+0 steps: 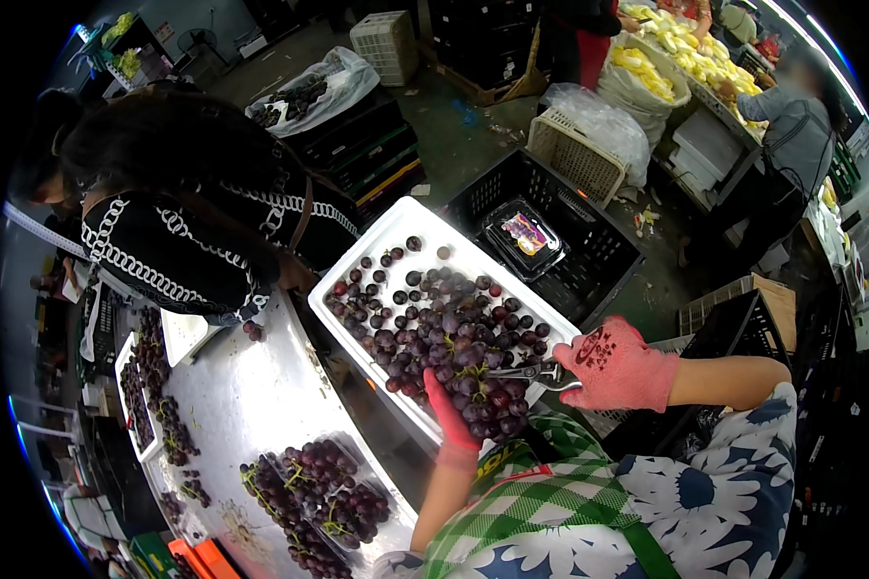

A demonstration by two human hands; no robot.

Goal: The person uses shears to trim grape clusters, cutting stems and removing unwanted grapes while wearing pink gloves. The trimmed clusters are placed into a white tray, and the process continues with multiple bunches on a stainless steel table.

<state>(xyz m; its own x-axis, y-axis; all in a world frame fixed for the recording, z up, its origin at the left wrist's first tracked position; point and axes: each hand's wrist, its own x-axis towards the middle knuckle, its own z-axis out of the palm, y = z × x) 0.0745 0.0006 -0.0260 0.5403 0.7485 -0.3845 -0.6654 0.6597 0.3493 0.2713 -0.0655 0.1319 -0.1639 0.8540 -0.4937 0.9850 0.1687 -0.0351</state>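
Note:
My left hand [450, 416], in a pink glove, supports a bunch of dark purple grapes [471, 362] from beneath. In my pink-gloved right hand [619, 365] is a pair of small metal snips [532, 373], whose tips reach in among the bunch's green stems. Whether the blades are apart cannot be made out. Below the bunch lies a white foam box [398, 217] with many loose grapes [376, 300] scattered over its floor.
Beyond the foam box a black plastic crate [608, 253] holds a lidded clear pack [525, 235] with a printed label. On the metal table [253, 376] at left lie more grape bunches [318, 492]. A co-worker [210, 195] in black leans over that table.

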